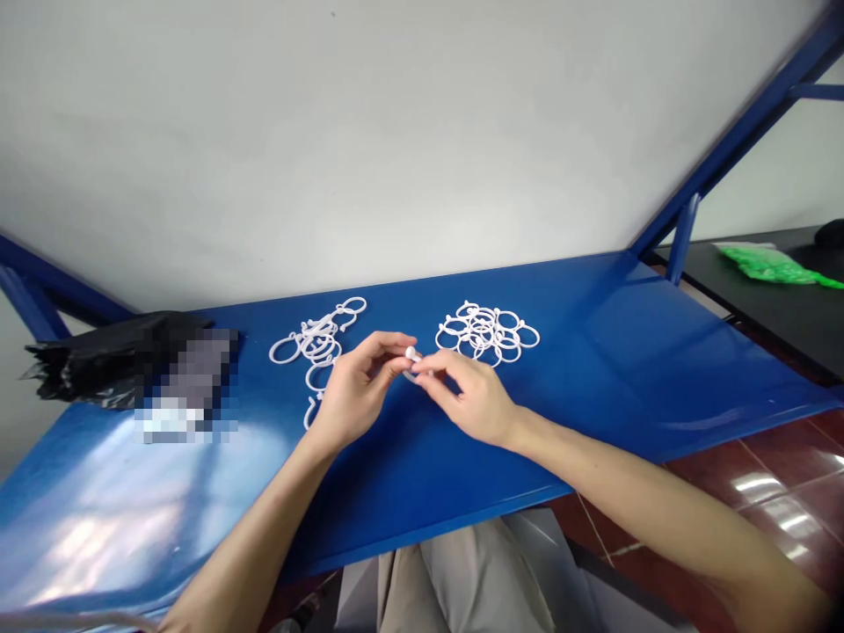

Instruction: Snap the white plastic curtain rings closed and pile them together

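Between my two hands, over the middle of the blue table, is a white plastic ring (411, 353) with a small round knob, mostly covered by fingers. My left hand (361, 387) pinches it from the left with thumb and fingertips. From the right, my right hand (469, 393) grips it too, fingers closed. A loose pile of similar white rings (316, 341) lies behind and left of my left hand, partly hidden by it. Another pile of white rings (488, 332), more tightly heaped, lies just beyond my right hand.
The blue table (593, 352) meets a pale wall (422, 141) at the back. Black plastic bags (98, 352) and a blurred-out dark object (198, 369) lie at the left. Blue metal braces (682, 237) rise at both ends. A bright green bag (768, 262) lies on a black table at right.
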{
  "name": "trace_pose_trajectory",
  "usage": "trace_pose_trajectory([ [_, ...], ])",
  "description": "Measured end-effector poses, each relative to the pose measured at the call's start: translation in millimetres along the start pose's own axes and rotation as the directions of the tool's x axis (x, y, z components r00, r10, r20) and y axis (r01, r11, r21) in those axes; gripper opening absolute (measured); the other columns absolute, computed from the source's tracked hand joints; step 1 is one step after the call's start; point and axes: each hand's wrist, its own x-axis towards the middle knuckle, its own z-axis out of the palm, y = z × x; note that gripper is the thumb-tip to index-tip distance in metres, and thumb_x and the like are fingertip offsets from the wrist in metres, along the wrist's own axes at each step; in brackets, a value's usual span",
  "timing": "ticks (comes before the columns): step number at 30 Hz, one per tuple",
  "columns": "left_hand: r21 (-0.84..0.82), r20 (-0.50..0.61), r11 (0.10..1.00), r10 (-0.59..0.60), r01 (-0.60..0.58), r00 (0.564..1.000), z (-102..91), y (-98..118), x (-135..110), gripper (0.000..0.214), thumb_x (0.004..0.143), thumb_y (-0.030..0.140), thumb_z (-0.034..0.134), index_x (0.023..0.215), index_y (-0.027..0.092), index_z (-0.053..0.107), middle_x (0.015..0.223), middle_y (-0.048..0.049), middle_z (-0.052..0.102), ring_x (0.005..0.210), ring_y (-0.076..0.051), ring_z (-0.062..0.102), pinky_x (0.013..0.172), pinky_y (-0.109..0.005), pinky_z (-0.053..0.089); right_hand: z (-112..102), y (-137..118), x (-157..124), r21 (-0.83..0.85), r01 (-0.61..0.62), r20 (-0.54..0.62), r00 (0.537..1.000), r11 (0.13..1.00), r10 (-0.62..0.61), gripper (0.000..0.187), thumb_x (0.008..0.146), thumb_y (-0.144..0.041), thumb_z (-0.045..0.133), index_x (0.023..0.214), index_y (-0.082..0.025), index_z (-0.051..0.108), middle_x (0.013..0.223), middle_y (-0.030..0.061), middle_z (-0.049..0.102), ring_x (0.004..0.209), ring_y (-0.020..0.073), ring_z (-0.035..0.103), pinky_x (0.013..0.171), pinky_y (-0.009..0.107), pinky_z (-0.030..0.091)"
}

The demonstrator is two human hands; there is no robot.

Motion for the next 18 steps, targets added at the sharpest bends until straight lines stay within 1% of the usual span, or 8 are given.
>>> trace_pose_trajectory([
  [3,0.139,-0.074,0.99,-0.011,0.021,0.997,-10.3,1,5,0.038,0.094,0.048,0.058,0.12,0.022,0.065,0.105,-0.0081,0.076,0.09,-0.021,0.072,0.082,-0.034,0.058,-19,10,13,-0.098,-0.103,-0.113,0.989,0.99,0.092,0.021,0.101,-0.033,0.057,0.119,-0.026,0.063,0.099,0.0037,0.075,0.088,0.0194,0.073,0.078,0.034,0.058],
  [5,0.359,-0.155,0.932,0.01,0.047,0.988,-18.7,-3,9,0.033,0.096,0.044,0.054,0.117,0.022,0.066,0.106,-0.008,0.076,0.091,-0.022,0.071,0.084,-0.037,0.057,-35,20,24,-0.181,-0.134,-0.206,0.974,0.974,0.096,0.017,0.101,-0.034,0.056,0.108,-0.024,0.067,0.096,0.0044,0.075,0.083,0.0188,0.071,0.076,0.034,0.057],
  [7,0.61,-0.191,0.79,0.077,0.057,0.979,-27.3,-10,12,0.031,0.096,0.038,0.051,0.114,0.02,0.068,0.109,-0.01,0.074,0.1,-0.027,0.068,0.093,-0.043,0.053,-52,33,34,-0.262,-0.177,-0.285,0.953,0.949,0.099,0.019,0.101,-0.033,0.055,0.102,-0.022,0.07,0.097,0.0057,0.073,0.08,0.0181,0.068,0.074,0.033,0.055],
  [9,0.797,-0.164,0.601,0.106,0.068,0.981,-34.9,-18,14,0.035,0.096,0.032,0.047,0.118,0.016,0.068,0.119,-0.0148,0.071,0.114,-0.034,0.061,0.102,-0.05,0.048,-68,47,41,-0.341,-0.255,-0.347,0.929,0.905,0.13,0.018,0.099,-0.03,0.057,0.099,-0.02,0.072,0.103,0.0071,0.072,0.077,0.0176,0.066,0.073,0.033,0.054],
  [11,0.892,-0.139,0.44,0.046,0.105,0.989,-40.5,-27,13,0.04,0.094,0.026,0.043,0.122,0.013,0.068,0.126,-0.0188,0.066,0.119,-0.039,0.056,0.101,-0.053,0.046,-81,62,43,-0.421,-0.342,-0.377,0.908,0.84,0.181,0.018,0.097,-0.026,0.056,0.098,-0.019,0.073,0.101,0.0081,0.072,0.076,0.0181,0.065,0.076,0.035,0.053],
  [13,0.93,-0.121,0.347,-0.029,0.124,0.992,-44.0,-34,13,0.043,0.093,0.023,0.041,0.124,0.012,0.068,0.126,-0.0204,0.065,0.118,-0.041,0.056,0.096,-0.053,0.048,-91,74,42,-0.512,-0.427,-0.375,0.892,0.745,0.253,0.017,0.094,-0.023,0.057,0.097,-0.018,0.073,0.098,0.0085,0.072,0.08,0.0209,0.066,0.079,0.037,0.052],
  [15,0.939,-0.097,0.324,-0.063,0.112,0.993,-46.0,-39,12,0.043,0.092,0.021,0.04,0.122,0.013,0.069,0.123,-0.0203,0.066,0.117,-0.04,0.057,0.094,-0.052,0.048,-99,80,39,-0.605,-0.497,-0.379,0.867,0.622,0.324,0.019,0.093,-0.019,0.056,0.098,-0.018,0.074,0.096,0.01,0.073,0.084,0.0239,0.067,0.077,0.038,0.051],
  [18,0.923,-0.07,0.377,-0.051,0.084,0.996,-48.1,-43,14,0.041,0.091,0.019,0.039,0.117,0.014,0.07,0.116,-0.0187,0.068,0.113,-0.037,0.06,0.094,-0.051,0.048,-105,82,34,-0.685,-0.557,-0.404,0.827,0.469,0.391,0.02,0.091,-0.018,0.055,0.094,-0.018,0.075,0.095,0.012,0.073,0.081,0.0249,0.067,0.069,0.036,0.048],
])
